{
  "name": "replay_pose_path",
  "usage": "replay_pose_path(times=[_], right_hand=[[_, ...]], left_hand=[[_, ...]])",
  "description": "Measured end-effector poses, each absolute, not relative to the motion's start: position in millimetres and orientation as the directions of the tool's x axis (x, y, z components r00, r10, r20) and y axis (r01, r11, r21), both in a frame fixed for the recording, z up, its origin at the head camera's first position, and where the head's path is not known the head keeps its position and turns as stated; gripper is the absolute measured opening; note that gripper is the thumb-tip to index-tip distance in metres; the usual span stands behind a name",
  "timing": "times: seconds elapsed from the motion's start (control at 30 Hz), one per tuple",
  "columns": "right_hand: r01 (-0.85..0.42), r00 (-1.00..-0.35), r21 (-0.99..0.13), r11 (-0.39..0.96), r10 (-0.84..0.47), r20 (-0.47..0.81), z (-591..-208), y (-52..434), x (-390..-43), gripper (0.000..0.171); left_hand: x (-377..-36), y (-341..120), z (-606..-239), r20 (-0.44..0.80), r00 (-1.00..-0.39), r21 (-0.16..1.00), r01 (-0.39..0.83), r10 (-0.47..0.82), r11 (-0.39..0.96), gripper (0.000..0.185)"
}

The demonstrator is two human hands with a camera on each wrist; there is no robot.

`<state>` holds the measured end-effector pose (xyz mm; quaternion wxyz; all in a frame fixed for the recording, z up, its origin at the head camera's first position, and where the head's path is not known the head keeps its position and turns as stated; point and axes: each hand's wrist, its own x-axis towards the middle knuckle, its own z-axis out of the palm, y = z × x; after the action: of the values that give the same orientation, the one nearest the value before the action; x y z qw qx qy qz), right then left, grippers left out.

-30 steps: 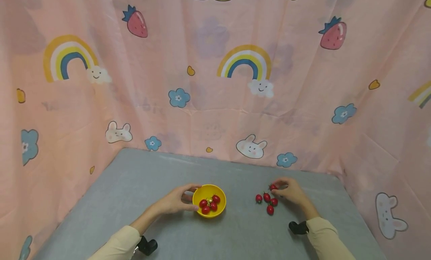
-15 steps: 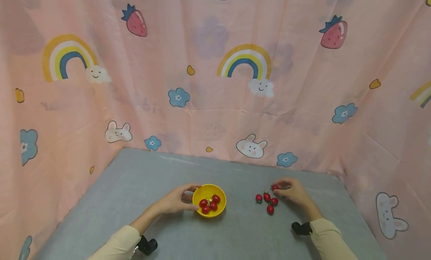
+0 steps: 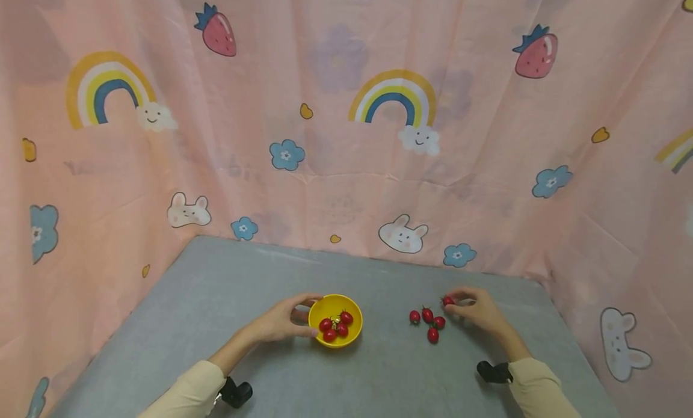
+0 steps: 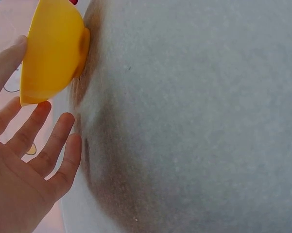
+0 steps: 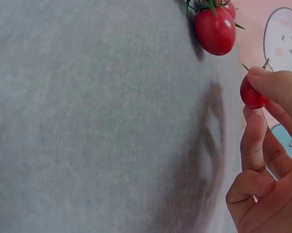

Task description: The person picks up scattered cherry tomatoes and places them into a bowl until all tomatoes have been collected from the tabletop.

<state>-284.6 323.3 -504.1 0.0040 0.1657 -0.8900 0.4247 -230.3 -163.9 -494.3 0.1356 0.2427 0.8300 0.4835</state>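
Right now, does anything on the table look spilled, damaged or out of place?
Nothing stands out. The yellow bowl sits upright with tomatoes inside, four loose tomatoes lie together on the grey table, and the right hand pinches one intact tomato.

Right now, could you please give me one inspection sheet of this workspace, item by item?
Surface: grey table, covered with a matte cloth.
Job's things: yellow bowl with several cherry tomatoes in bowl; four loose cherry tomatoes on the table; one pinched tomato.
Clutter: nothing seen.
Grippers: left hand rests at the bowl's left rim, fingers fairly straight; right hand pinches the one tomato between fingertips.
Cables: nothing seen; a black wrist camera mount sits on each forearm.
Surroundings: pink curtain printed with rainbows, strawberries, bunnies and flowers on three sides.
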Motion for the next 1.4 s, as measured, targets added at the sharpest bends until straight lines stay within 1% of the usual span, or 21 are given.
replay_pose_path(times=[0.17, 0.37, 0.67, 0.77, 1.0, 1.23, 1.4], right_hand=[[-0.330, -0.937, -0.717, 0.614, -0.302, 0.173, -500.8, 321.8, -281.8, 0.026], [-0.355, -0.927, -0.708, 0.610, -0.327, 0.182, -495.5, 315.1, -278.8, 0.027], [-0.337, -0.929, -0.738, 0.584, -0.333, 0.160, -490.3, 297.3, -279.7, 0.027], [-0.335, -0.926, -0.761, 0.556, -0.345, 0.156, -486.6, 291.5, -278.6, 0.029], [-0.274, -0.940, -0.797, 0.539, -0.323, 0.105, -479.5, 275.5, -275.7, 0.028], [-0.334, -0.908, -0.816, 0.471, -0.392, 0.146, -475.6, 260.2, -275.9, 0.027], [-0.368, -0.891, -0.810, 0.456, -0.423, 0.166, -473.7, 248.1, -276.8, 0.026]], left_hand=[[-230.5, -163.4, -493.6, 0.002, -0.850, 0.865, 0.265, 0.527, 0.425, 0.067], [-229.9, -163.0, -494.1, 0.003, -0.853, 0.861, 0.268, 0.523, 0.431, 0.067], [-228.5, -162.7, -494.3, 0.011, -0.849, 0.862, 0.276, 0.528, 0.425, 0.067], [-228.5, -162.6, -494.3, 0.008, -0.849, 0.863, 0.273, 0.528, 0.426, 0.067], [-228.3, -162.6, -493.8, 0.002, -0.851, 0.865, 0.265, 0.526, 0.425, 0.067], [-227.9, -162.3, -492.5, -0.002, -0.856, 0.867, 0.256, 0.517, 0.427, 0.068], [-228.1, -162.4, -491.9, -0.007, -0.857, 0.867, 0.251, 0.516, 0.429, 0.068]])
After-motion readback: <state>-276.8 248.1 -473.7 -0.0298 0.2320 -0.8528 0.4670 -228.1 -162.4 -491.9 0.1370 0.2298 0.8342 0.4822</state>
